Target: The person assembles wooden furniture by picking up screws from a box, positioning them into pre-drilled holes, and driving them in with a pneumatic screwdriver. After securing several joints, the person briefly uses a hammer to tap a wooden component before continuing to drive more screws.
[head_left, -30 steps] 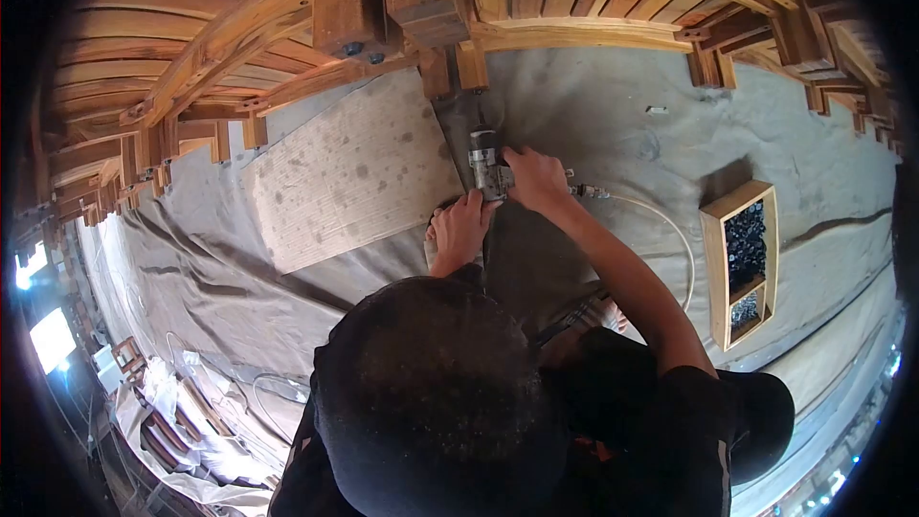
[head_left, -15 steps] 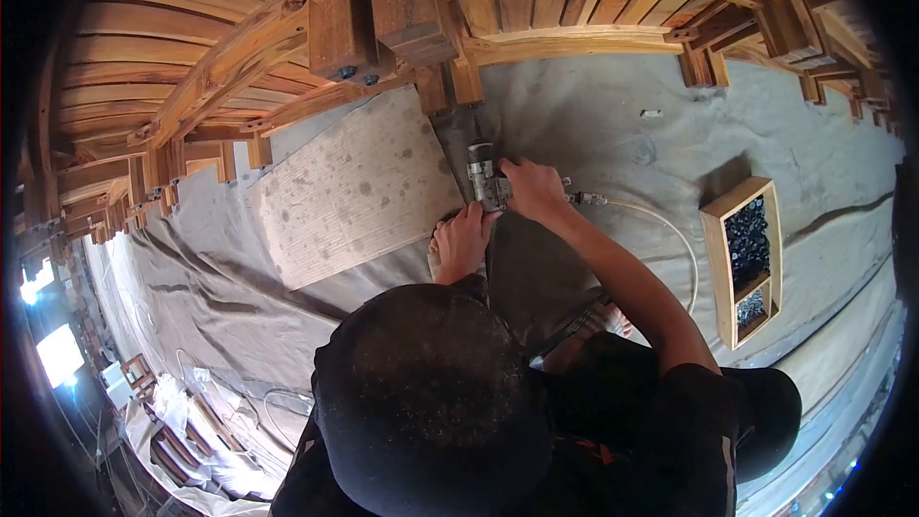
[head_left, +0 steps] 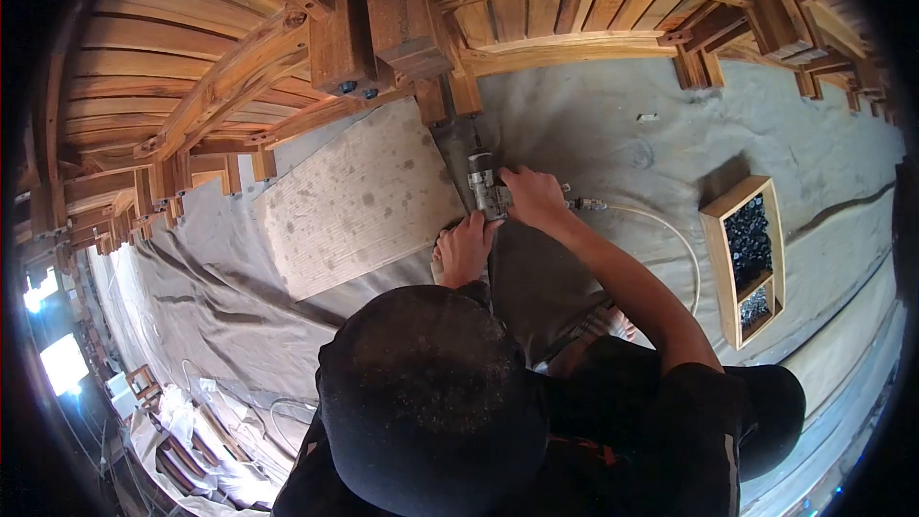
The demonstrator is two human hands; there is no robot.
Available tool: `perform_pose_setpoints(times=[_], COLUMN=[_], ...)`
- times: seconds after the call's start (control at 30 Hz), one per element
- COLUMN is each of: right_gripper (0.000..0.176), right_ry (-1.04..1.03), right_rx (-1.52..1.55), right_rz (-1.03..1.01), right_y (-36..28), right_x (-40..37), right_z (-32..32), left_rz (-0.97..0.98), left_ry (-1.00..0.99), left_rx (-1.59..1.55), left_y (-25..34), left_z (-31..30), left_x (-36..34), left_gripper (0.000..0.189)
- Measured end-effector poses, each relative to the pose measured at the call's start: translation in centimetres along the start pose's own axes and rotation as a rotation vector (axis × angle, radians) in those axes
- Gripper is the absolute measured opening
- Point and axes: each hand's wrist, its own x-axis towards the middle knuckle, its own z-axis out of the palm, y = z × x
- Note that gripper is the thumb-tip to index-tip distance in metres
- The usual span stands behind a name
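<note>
While the power tool [head_left: 481, 174] is aimed at the wooden leg [head_left: 466, 96]: its tip [head_left: 475, 137] could be slipped off by tilting; contact can't be told.
Left hand [head_left: 463, 251]: fingers closed on its back end.
Right hand [head_left: 536, 199]: fingers curled round its side.
Hose [head_left: 641, 211]: aim could be spoiled by snagging.

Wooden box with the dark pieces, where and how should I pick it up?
Probably by both long side walls of the box, one grip midway along each, coming down from above. It is longer than wide, its top is open, and the dark pieces look loose in the larger compartment, so keep it level.
</note>
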Motion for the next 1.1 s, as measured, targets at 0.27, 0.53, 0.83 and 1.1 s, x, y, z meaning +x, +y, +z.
perform_pose_setpoints(times=[0.27, 0.53, 0.83, 1.1], right_gripper=[0.059, 0.059, 0.056, 0.060], right_ry=[-0.003, -0.033, -0.021, -0.017], right_rx=[-0.023, -0.011, 0.001, -0.003], right_rz=[0.012, 0.034, 0.023, 0.021], right_y=[0.0, -0.4, -0.2, -0.3], right_x=[0.0, -0.1, -0.1, -0.2], right_z=[0.2, -0.3, -0.1, -0.2], left_rz=[-0.019, -0.031, 0.009, -0.010], left_ry=[-0.014, -0.043, -0.006, -0.052], left_rx=[-0.009, 0.040, 0.033, 0.024], left_y=[0.6, 1.0, 0.2, 0.5], left_z=[-0.9, -1.4, -0.4, -0.7], left_x=[0.0, -0.1, -0.1, 0.0], left_gripper=[0.035, 0.032, 0.031, 0.037])
